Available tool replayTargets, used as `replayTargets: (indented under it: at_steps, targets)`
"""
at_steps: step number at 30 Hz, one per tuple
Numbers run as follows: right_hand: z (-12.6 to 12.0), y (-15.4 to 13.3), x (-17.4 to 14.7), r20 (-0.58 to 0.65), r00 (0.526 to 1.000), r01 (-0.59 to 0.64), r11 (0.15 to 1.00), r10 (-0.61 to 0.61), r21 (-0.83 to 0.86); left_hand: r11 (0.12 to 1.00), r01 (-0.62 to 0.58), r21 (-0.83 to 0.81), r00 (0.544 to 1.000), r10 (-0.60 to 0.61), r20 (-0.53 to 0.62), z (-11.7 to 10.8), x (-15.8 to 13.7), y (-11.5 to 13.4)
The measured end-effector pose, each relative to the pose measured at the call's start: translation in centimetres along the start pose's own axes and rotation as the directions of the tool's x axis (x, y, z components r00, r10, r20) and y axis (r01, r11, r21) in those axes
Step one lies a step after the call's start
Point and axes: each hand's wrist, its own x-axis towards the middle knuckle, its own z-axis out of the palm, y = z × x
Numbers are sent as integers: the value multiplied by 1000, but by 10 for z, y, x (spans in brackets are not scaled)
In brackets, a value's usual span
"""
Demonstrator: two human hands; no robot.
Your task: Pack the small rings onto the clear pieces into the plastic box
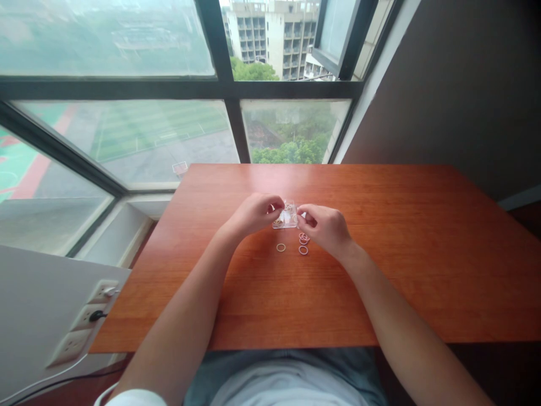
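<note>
A small clear plastic box (290,224) lies on the table, with small pale and yellowish rings inside that look like hair ties. My left hand (258,213) is at the box's left side, thumb and fingers pinched together over its edge. At the right side is my right hand (326,226), its fingertips also pinched. What either pinch holds, if anything, is too small to make out. Just below my right fingers lie several pink rings (303,250), some overlapping. One yellowish ring (281,247) rests alone in front of the box.
The reddish-brown wooden table (422,237) extends to both sides. Beyond its far edge stands a dark-framed window (169,89). Wall sockets (88,316) with plugs and cables are low on the left. A grey wall (456,90) rises at the right.
</note>
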Motion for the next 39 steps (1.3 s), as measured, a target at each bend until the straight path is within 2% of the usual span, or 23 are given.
replayTargets:
  at_steps: [8, 13, 18, 29, 35, 39]
  targets:
    - [3, 0, -1, -3, 1000, 20, 1000, -20, -12, 992, -51, -118, 995, 60, 77, 7, 2, 18]
    - [5, 0, -2, -3, 999, 49, 999, -49, -12, 976, -70, -206, 993, 87, 74, 8, 1, 20]
    - [6, 2, -1, -61, 997, 37, 999, -37, -2, 961, -32, -275, 991, 67, 116, 6, 1, 23]
    - [4, 1, -1, -58, 998, 27, 999, -25, 22, 926, 27, -377, 987, 36, 158, 4, 0, 26]
    - [5, 4, -1, -57, 997, 59, 998, -57, 29, 933, 13, -361, 991, 35, 126, 6, 1, 26]
    - [4, 4, 0, -44, 998, 50, 999, -49, 17, 972, 13, -235, 998, 2, 63, -1, 0, 14]
